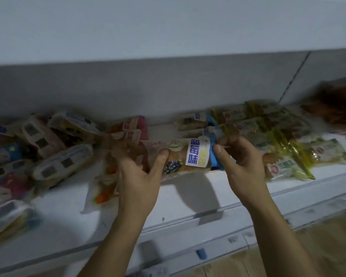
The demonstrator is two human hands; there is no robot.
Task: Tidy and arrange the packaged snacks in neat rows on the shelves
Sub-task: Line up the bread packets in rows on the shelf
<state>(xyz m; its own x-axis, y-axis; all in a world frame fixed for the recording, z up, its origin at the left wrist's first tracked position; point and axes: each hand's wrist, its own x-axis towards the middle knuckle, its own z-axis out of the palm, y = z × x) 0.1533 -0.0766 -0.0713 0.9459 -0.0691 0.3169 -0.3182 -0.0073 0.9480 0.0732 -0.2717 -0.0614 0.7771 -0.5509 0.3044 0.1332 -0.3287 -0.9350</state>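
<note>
Snack pack (185, 156) sat in both my hands, lifted just above the white shelf (188, 198), lying crosswise with its blue-and-yellow label facing the head camera. My left hand (137, 176) gripped its left half, thumb pressed on the front beside the blueberry picture, fingers curled round behind. My right hand (241, 162) pinched the blue right end, thumb on top, fingers tucked under. Both grips looked firm, nothing slack.

Left of the pack lay a jumbled heap (40, 148) of wrapped snacks, tilted every which way, some showing barcodes. One clear pack with orange bits (102, 188) lay flat just under my left wrist, touching the shelf near the front. Behind the held pack stood two pink-ended packs (135, 128), close together against the grey back wall (128, 90). On the right, yellow-green packs (288, 144) lay in overlapping rows, tidier than the heap, reaching almost to the shelf lip. Two more blue-ended packs (196, 120) sat just behind my right hand. Far right was brown and blurred; I couldn't tell what it was. Everything was a bit smeared.
</note>
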